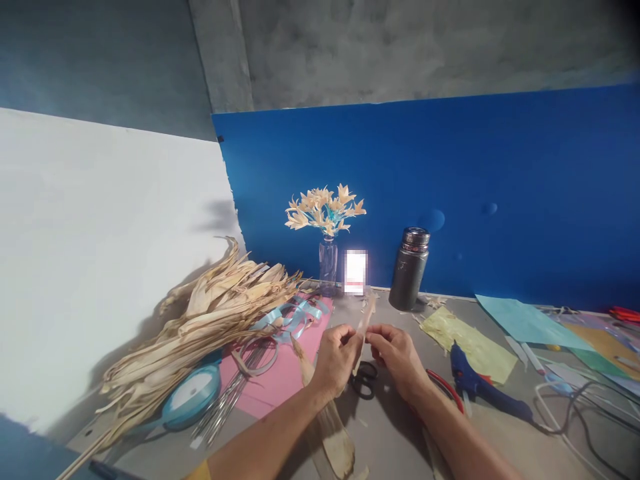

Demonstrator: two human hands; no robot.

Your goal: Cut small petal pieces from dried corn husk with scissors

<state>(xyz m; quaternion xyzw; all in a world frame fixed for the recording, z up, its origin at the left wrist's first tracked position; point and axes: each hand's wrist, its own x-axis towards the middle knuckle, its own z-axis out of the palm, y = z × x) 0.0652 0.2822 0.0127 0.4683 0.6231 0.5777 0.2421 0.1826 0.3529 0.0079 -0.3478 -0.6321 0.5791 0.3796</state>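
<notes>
At the far left a pile of dry husks (210,307) is seen on the table (390,433), and just beside it a roll of blue ribbon (193,395) and some thin wires (225,400) are laid on a pink paper (285,377). Behind, a glass bottle (328,267) with paper flowers (325,210) is placed against the blue wall. In the middle a narrow husk strip (367,317) is held upright above the table: its lower part is pinched by the fingers of the left hand (336,360) and of the right hand (397,357), both closed on it. Black scissors (364,380) are lying under the hands. Further right a dark flask (410,268), a yellow paper (470,340) and a blue glue gun (480,385) are found.
</notes>
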